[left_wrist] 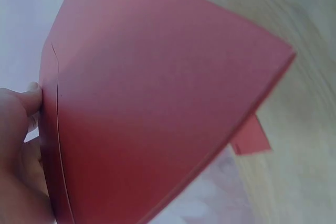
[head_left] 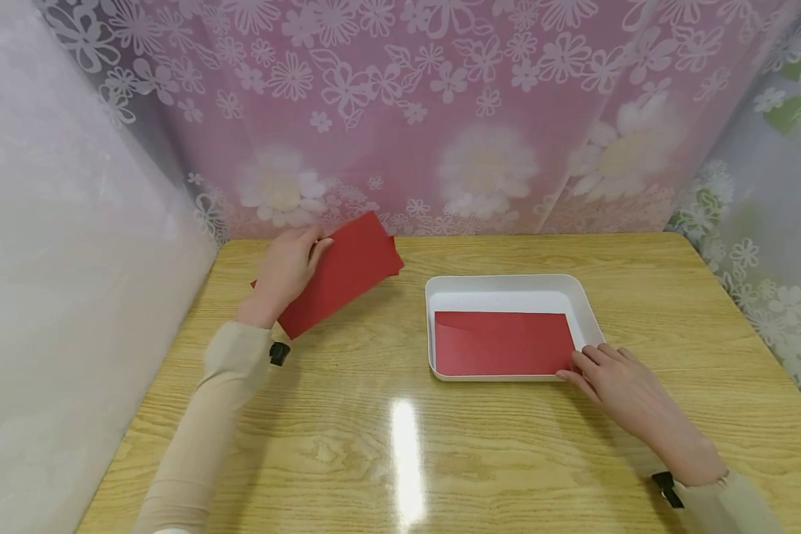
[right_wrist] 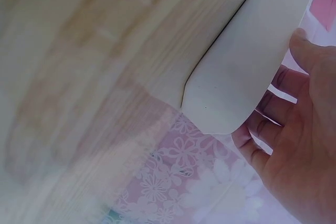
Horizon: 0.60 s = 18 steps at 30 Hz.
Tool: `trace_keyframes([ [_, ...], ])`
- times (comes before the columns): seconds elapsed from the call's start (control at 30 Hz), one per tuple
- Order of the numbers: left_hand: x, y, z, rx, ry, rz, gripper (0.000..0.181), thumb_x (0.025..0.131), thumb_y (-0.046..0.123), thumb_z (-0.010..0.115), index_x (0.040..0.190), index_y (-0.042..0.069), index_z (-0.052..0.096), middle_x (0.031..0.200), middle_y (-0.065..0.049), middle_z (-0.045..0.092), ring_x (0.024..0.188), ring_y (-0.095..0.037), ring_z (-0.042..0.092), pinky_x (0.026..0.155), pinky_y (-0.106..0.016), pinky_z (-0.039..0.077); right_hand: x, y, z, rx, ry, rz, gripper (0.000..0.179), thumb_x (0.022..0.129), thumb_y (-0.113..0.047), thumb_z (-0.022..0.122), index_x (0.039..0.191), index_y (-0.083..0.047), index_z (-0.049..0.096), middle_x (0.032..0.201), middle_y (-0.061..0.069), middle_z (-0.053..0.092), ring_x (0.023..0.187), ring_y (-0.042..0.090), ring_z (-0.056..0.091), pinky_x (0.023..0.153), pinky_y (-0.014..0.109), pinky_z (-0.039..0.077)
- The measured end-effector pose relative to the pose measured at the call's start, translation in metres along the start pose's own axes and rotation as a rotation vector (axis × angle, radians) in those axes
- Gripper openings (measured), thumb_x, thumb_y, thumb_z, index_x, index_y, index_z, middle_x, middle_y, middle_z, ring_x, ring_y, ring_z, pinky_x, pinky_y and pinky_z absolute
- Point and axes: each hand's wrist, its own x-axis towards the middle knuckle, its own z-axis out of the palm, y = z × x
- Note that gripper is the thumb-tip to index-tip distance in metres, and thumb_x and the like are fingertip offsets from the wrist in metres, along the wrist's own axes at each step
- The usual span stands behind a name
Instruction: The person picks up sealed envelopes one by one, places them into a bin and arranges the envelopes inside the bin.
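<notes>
A red envelope (head_left: 352, 265) is raised and tilted in my left hand (head_left: 290, 268), which pinches it along its long left edge. In the left wrist view its flap line runs near the thumb, and the envelope (left_wrist: 157, 87) fills most of the picture. Corners of more red paper (head_left: 394, 271) show from under it; the rest is hidden. A second red envelope (head_left: 503, 343) lies flat in a shallow white tray (head_left: 500, 282), along its near side. My right hand (head_left: 617, 386) holds the tray's near right corner, thumb at the front rim and fingers over the right side.
The wooden table (head_left: 334, 445) carries the tray right of centre. A pink floral curtain (head_left: 400, 133) hangs along its far edge, a pale sheet (head_left: 73, 245) stands on the left, and a grey floral sheet (head_left: 781, 222) on the right.
</notes>
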Motion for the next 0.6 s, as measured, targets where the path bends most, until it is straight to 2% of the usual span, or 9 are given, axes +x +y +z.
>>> trace_keyframes([
  [0.2, 0.016, 0.031, 0.005, -0.014, 0.031, 0.096, 0.027, 0.106, 0.031, 0.054, 0.103, 0.006, 0.063, 0.086, -0.010, 0.064, 0.081, -0.030, 0.058, 0.085, -0.047, 0.047, 0.000, 0.000, -0.001, 0.000, 0.012, -0.006, 0.032, 0.099, -0.040, 0.063, 0.081, -0.015, 0.053, 0.075, -0.005, 0.045, 0.071, 0.020, 0.049, 0.063, 0.040, 0.043],
  [0.33, 0.028, 0.053, 0.008, -0.054, 0.042, 0.161, 0.026, 0.106, 0.031, 0.055, 0.103, 0.006, 0.064, 0.082, -0.008, 0.063, 0.078, -0.026, 0.056, 0.081, -0.043, 0.047, 0.000, -0.001, -0.001, -0.001, 0.009, -0.005, 0.031, 0.098, -0.038, 0.065, 0.080, -0.016, 0.053, 0.075, -0.005, 0.044, 0.070, 0.019, 0.048, 0.063, 0.039, 0.042],
  [0.4, 0.033, 0.065, 0.010, -0.070, 0.041, 0.194, 0.026, 0.105, 0.031, 0.056, 0.105, 0.007, 0.065, 0.085, -0.008, 0.065, 0.079, -0.025, 0.057, 0.079, -0.041, 0.048, 0.000, -0.001, -0.002, -0.006, 0.001, 0.000, 0.030, 0.097, -0.037, 0.066, 0.080, -0.016, 0.053, 0.076, -0.005, 0.045, 0.071, 0.020, 0.049, 0.064, 0.040, 0.043],
  [0.6, 0.049, 0.106, 0.014, -0.084, 0.030, 0.288, 0.026, 0.105, 0.031, 0.056, 0.110, 0.008, 0.068, 0.099, -0.006, 0.070, 0.093, -0.024, 0.061, 0.090, -0.038, 0.048, 0.001, -0.002, -0.002, -0.007, -0.006, 0.010, 0.030, 0.095, -0.035, 0.068, 0.078, -0.017, 0.052, 0.075, -0.005, 0.045, 0.071, 0.020, 0.050, 0.065, 0.041, 0.042],
])
